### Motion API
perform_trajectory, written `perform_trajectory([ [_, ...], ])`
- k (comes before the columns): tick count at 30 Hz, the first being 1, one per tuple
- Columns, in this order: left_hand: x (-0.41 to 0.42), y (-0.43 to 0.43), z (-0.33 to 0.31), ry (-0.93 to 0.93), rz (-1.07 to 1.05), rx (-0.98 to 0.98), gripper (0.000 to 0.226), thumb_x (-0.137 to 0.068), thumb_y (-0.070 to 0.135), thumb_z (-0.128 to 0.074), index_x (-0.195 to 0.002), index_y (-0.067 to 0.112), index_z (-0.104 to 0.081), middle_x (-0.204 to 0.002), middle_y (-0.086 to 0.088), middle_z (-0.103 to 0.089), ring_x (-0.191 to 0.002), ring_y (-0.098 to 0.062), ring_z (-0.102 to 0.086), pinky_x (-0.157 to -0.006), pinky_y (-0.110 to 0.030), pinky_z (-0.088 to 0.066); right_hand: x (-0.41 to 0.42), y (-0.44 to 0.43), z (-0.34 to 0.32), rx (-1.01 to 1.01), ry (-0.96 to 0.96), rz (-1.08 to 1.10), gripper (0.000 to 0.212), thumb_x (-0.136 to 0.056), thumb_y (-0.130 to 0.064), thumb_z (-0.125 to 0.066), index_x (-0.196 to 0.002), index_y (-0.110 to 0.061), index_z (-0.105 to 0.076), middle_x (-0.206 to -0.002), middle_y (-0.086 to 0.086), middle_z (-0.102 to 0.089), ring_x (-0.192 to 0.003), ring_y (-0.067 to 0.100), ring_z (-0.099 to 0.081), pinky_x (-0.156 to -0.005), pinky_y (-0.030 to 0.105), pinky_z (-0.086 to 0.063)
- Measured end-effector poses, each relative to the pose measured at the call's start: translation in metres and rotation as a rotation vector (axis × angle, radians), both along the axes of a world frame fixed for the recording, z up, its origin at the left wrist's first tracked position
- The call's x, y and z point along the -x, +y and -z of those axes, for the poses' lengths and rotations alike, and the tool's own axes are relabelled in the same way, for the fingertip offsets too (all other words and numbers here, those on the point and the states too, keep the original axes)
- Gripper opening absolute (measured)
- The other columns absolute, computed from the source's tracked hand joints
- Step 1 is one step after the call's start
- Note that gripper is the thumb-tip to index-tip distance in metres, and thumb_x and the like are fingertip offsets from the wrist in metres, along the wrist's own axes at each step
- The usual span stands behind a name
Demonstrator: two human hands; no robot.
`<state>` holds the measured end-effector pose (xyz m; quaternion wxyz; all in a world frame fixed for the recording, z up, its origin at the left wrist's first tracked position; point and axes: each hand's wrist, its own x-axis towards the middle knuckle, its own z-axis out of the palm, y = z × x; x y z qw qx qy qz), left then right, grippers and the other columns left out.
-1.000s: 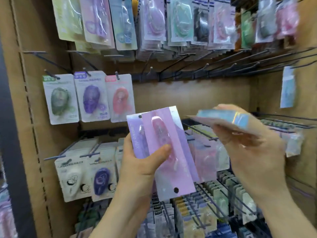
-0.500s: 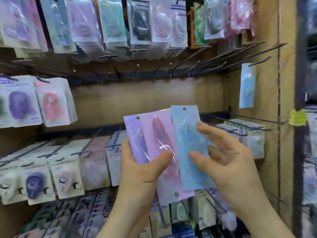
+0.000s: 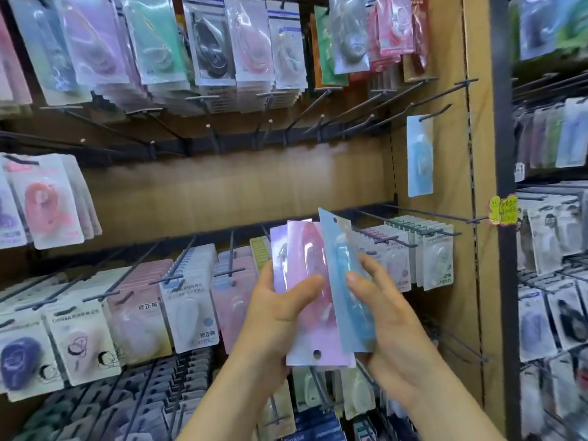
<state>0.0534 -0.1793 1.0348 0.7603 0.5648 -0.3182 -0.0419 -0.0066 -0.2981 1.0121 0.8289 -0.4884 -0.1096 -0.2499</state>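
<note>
In front of the rack (image 3: 222,192), our left hand (image 3: 273,316) grips 2 packs at chest height, the pink pack (image 3: 318,338) over the purple pack (image 3: 278,259). Our right hand (image 3: 391,323) pinches the blue pack (image 3: 346,300), which overlaps the pink pack's right edge.
</note>
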Motion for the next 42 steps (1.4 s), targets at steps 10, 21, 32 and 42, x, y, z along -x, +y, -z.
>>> perform_trajectory([
  [10, -0.009, 0.008, -0.002, 0.008, 0.057, -0.031, 0.046, -0.068, 0.023, -0.072, -0.113, 0.015, -0.066, -0.105, -0.012, -0.074, -0.095, -0.036, -0.071, -0.086, -0.055, -0.056, 0.004, 0.006, 0.006, -0.007, -0.006, -0.118, 0.049, -0.077, -0.023, -0.073, -0.126, -0.024, -0.064, -0.124, 0.013, -0.067, -0.11, 0.032, -0.066, -0.085, 0.045, -0.057],
  [21, 0.003, -0.007, -0.017, -0.536, -0.236, -0.204, 0.074, -0.086, 0.017, -0.07, -0.129, 0.066, -0.035, -0.124, 0.038, -0.05, -0.11, 0.028, -0.042, -0.081, -0.001, -0.038, 0.025, -0.024, -0.003, 0.05, -0.062, 0.189, 0.036, -0.096, -0.019, -0.049, -0.124, -0.038, -0.061, -0.115, 0.0, -0.072, -0.105, 0.023, -0.069, -0.084, 0.043, -0.057],
  [32, 0.001, -0.115, -0.023, -0.404, -0.085, -0.108, 0.015, -0.094, 0.015, -0.059, -0.095, 0.023, -0.072, -0.089, 0.019, -0.073, -0.073, 0.005, -0.062, -0.066, -0.006, -0.044, 0.003, -0.124, -0.039, 0.127, -0.247, 0.376, 0.057, -0.07, -0.02, -0.071, -0.124, -0.027, -0.056, -0.11, -0.001, -0.073, -0.099, 0.02, -0.07, -0.081, 0.037, -0.057],
  [42, -0.018, -0.187, -0.036, -0.313, 0.014, -0.192, 0.032, -0.066, 0.027, -0.08, -0.097, 0.023, -0.072, -0.108, -0.002, -0.074, -0.098, -0.016, -0.068, -0.093, -0.036, -0.054, -0.015, -0.214, -0.057, 0.193, -0.321, 0.346, 0.064, -0.063, -0.015, -0.082, -0.119, -0.032, -0.055, -0.107, -0.007, -0.073, -0.094, 0.013, -0.072, -0.073, 0.023, -0.058],
])
